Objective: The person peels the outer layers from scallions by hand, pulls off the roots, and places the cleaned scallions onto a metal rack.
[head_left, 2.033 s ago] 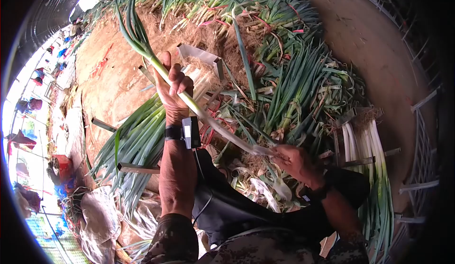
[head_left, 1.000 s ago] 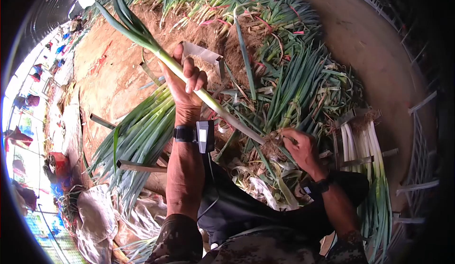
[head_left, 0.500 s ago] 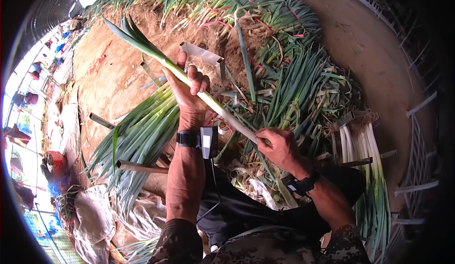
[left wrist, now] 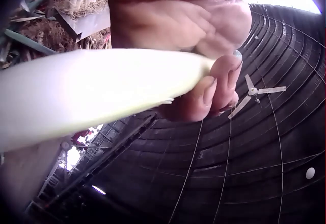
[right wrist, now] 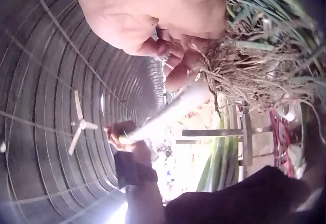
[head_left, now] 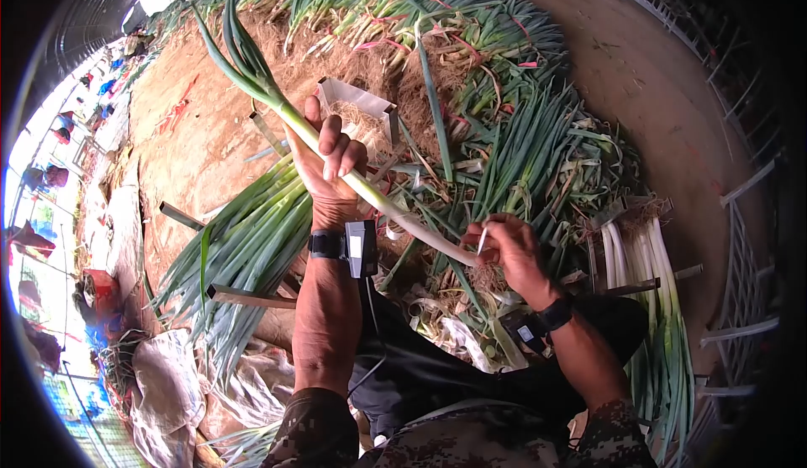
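Showing what the head view lacks, both wrist views add a ceiling fan; the right-wrist view enlarges the root threads, while only the head view includes the onion's leaf tips, at 11 o'clock. Left hand: fingers curled round the onion, forearm pointing to 12. Right hand: apart from the left, toward 4 o'clock, bent fingers at the root end pinching a pale sliver, too small to identify.
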The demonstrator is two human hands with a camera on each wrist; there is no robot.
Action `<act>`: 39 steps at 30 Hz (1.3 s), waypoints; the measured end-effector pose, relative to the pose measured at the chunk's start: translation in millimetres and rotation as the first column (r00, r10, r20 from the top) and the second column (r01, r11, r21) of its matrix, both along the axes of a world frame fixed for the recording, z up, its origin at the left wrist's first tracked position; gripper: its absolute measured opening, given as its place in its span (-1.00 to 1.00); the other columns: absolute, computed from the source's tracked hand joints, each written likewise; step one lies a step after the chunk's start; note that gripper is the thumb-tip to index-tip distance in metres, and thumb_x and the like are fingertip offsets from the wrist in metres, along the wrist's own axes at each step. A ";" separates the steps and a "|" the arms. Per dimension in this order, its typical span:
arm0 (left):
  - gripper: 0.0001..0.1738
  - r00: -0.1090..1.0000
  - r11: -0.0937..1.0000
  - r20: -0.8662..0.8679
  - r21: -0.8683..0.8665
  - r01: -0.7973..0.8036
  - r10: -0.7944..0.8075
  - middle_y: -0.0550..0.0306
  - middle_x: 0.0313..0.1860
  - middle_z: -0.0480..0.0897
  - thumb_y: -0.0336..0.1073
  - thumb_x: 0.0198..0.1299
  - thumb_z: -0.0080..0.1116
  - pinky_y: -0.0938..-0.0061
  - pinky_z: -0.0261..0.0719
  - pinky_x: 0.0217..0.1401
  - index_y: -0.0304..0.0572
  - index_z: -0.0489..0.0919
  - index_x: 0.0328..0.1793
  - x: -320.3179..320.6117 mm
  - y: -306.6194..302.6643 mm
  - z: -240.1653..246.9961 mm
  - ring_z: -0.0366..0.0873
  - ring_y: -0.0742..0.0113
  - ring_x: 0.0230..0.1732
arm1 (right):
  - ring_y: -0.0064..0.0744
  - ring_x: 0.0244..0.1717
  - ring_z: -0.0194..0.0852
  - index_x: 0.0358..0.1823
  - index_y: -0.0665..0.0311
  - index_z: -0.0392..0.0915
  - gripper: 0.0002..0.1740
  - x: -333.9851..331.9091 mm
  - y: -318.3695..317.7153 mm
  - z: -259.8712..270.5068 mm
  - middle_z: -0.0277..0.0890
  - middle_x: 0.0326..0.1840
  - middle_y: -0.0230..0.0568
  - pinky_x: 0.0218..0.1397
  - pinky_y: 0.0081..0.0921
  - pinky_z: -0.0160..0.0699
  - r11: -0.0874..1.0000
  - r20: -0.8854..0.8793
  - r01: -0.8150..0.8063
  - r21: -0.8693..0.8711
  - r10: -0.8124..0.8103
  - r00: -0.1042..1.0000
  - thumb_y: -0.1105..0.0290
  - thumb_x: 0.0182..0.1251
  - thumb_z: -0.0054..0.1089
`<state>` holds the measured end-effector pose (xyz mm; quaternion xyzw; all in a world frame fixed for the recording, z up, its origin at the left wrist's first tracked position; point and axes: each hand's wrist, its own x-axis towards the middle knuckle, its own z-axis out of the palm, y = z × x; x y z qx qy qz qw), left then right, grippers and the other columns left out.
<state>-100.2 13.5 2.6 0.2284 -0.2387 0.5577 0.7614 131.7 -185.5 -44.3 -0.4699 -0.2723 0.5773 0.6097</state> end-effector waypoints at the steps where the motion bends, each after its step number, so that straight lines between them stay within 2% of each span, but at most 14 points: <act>1: -0.33 1.000 1.000 0.011 0.021 0.017 -0.017 0.21 -0.53 0.36 0.11 0.61 -0.36 0.65 0.22 -0.73 -0.34 0.50 0.34 -1.2 0.1 1.0 0.19 0.58 -0.81 | -0.42 -0.40 0.67 -0.02 0.34 0.50 -0.76 4.3 -0.6 -1.8 0.65 -0.18 -0.15 -0.50 -0.53 0.63 0.998 -0.081 0.024 -0.058 -0.028 0.996 0.31 0.48 0.16; 2: -0.34 0.999 1.000 0.022 0.015 0.025 -0.025 0.20 -0.54 0.36 0.11 0.61 -0.37 0.65 0.23 -0.74 -0.34 0.50 0.33 -2.1 -0.4 1.7 0.19 0.58 -0.81 | -0.48 -0.48 0.60 -0.06 0.34 0.51 -0.79 15.5 -2.2 -10.7 0.61 -0.30 -0.21 -0.54 -0.52 0.59 0.999 -0.146 -0.031 -0.028 0.027 0.989 0.32 0.48 0.15; 4: -0.34 0.998 0.999 0.040 0.008 0.039 -0.039 0.20 -0.54 0.36 0.10 0.61 -0.38 0.65 0.23 -0.75 -0.33 0.51 0.31 -2.9 -3.4 5.8 0.19 0.58 -0.81 | -0.51 -0.46 0.61 -0.13 0.36 0.54 -0.80 34.0 -6.1 -15.0 0.60 -0.39 -0.23 -0.50 -0.50 0.59 0.982 0.054 -0.189 -0.014 0.190 0.980 0.33 0.46 0.15; 5: -0.38 0.999 0.999 0.024 0.004 0.036 -0.036 0.19 -0.54 0.36 0.09 0.62 -0.40 0.65 0.25 -0.76 -0.32 0.50 0.22 -3.3 -5.7 8.6 0.21 0.58 -0.82 | -0.49 -0.45 0.61 -0.17 0.41 0.59 -0.79 40.6 -6.8 -14.7 0.62 -0.41 -0.24 -0.41 -0.50 0.62 0.982 0.503 -0.151 -0.115 0.189 0.844 0.36 0.42 0.20; 9: -0.46 0.995 0.995 0.004 0.027 0.096 -0.096 0.13 -0.55 0.37 0.08 0.62 -0.41 0.63 0.27 -0.76 -0.25 0.42 0.06 2.2 -10.8 15.0 0.24 0.56 -0.84 | -0.44 -0.26 0.71 -0.08 0.37 0.68 -0.78 66.3 -6.4 -40.7 0.74 -0.19 -0.15 -0.21 -0.54 0.69 0.988 0.874 -0.150 -0.040 0.107 0.473 0.42 0.32 0.32; 12: -0.39 0.995 0.995 -0.048 0.038 0.093 -0.091 0.14 -0.54 0.39 0.14 0.61 -0.43 0.58 0.31 -0.76 -0.27 0.44 0.15 12.8 -13.8 15.0 0.26 0.54 -0.84 | -0.44 -0.14 0.73 -0.08 0.36 0.70 -0.78 21.7 -0.2 1.5 0.74 -0.11 -0.10 -0.13 -0.50 0.72 0.959 0.744 -0.229 0.165 0.032 0.668 0.43 0.31 0.34; 16: -0.26 0.990 0.991 -0.121 0.110 0.081 -0.068 0.15 -0.52 0.42 0.23 0.58 -0.48 0.50 0.35 -0.72 -0.24 0.37 0.43 29.1 -10.0 4.2 0.27 0.53 -0.83 | -0.48 -0.04 0.69 0.07 0.42 0.63 -0.71 -23.7 11.7 42.4 0.71 0.01 -0.12 -0.06 -0.46 0.79 0.924 0.786 -0.327 0.196 0.051 0.616 0.48 0.35 0.31; 21: -0.22 0.968 1.000 -0.249 -0.008 -0.024 0.022 0.15 -0.58 0.44 0.33 0.53 -0.46 0.58 0.21 -0.79 -0.19 0.47 0.33 48.4 -23.1 2.8 0.15 0.52 -0.86 | -0.58 -0.22 0.69 -0.01 0.43 0.63 -0.75 -41.1 32.3 50.2 0.75 -0.26 -0.19 -0.19 -0.60 0.68 0.928 0.779 -0.281 0.245 -0.015 0.627 0.52 0.32 0.33; 27: -0.22 0.941 0.992 -0.335 -0.091 -0.085 0.050 0.12 -0.60 0.50 0.30 0.55 -0.48 0.54 0.18 -0.80 -0.22 0.48 0.33 58.3 -29.8 2.9 0.14 0.50 -0.87 | -0.23 -0.34 0.78 -0.13 0.33 0.64 -0.82 -39.5 41.6 33.8 0.71 -0.39 -0.07 -0.31 -0.41 0.68 0.914 0.770 -0.240 0.328 -0.111 0.628 0.47 0.26 0.35; 33: -0.24 0.932 0.989 -0.360 -0.121 -0.081 0.032 0.26 -0.67 0.34 0.28 0.56 -0.48 0.53 0.19 -0.78 -0.20 0.50 0.30 64.2 -36.5 9.0 0.12 0.50 -0.87 | -0.28 -0.45 0.72 -0.20 0.32 0.63 -0.89 -37.6 41.7 32.6 0.67 -0.46 -0.07 -0.39 -0.36 0.62 0.894 0.850 -0.215 0.393 -0.264 0.455 0.51 0.25 0.29; 36: -0.25 0.962 0.999 -0.273 -0.033 0.004 -0.013 0.31 -0.69 0.26 0.28 0.56 -0.48 0.52 0.24 -0.69 -0.20 0.50 0.30 63.9 -31.5 4.7 0.15 0.50 -0.83 | -0.59 -0.46 0.65 -0.24 0.42 0.61 -0.88 -34.5 39.1 25.5 0.67 -0.45 -0.29 -0.44 -0.60 0.56 0.950 0.806 -0.119 0.289 -0.174 0.566 0.48 0.33 0.24; 37: -0.25 0.969 1.000 -0.246 -0.010 0.012 -0.014 0.32 -0.69 0.24 0.27 0.56 -0.48 0.52 0.25 -0.65 -0.20 0.50 0.30 63.0 -29.1 4.2 0.17 0.49 -0.81 | -0.55 -0.41 0.68 -0.23 0.38 0.59 -0.87 -26.7 40.5 18.4 0.68 -0.37 -0.27 -0.47 -0.65 0.58 0.993 0.752 -0.095 0.070 0.010 0.659 0.43 0.40 0.18; 38: -0.25 0.976 1.000 -0.218 0.012 0.018 -0.015 0.33 -0.69 0.23 0.27 0.57 -0.49 0.52 0.26 -0.62 -0.21 0.50 0.30 61.6 -26.4 3.2 0.19 0.49 -0.80 | -0.47 -0.35 0.71 -0.19 0.33 0.55 -0.85 -23.0 40.5 14.5 0.69 -0.27 -0.22 -0.48 -0.65 0.63 0.989 0.424 -0.103 0.104 0.049 0.905 0.38 0.44 0.13; 39: -0.26 0.981 0.992 -0.164 0.058 0.112 -0.101 0.33 -0.70 0.24 0.25 0.58 -0.48 0.52 0.26 -0.55 -0.21 0.50 0.31 57.3 -23.5 2.4 0.23 0.48 -0.77 | -0.44 -0.32 0.72 -0.16 0.32 0.54 -0.83 -21.7 38.3 19.3 0.68 -0.24 -0.18 -0.47 -0.62 0.66 0.994 0.248 -0.057 0.094 0.032 0.968 0.35 0.46 0.13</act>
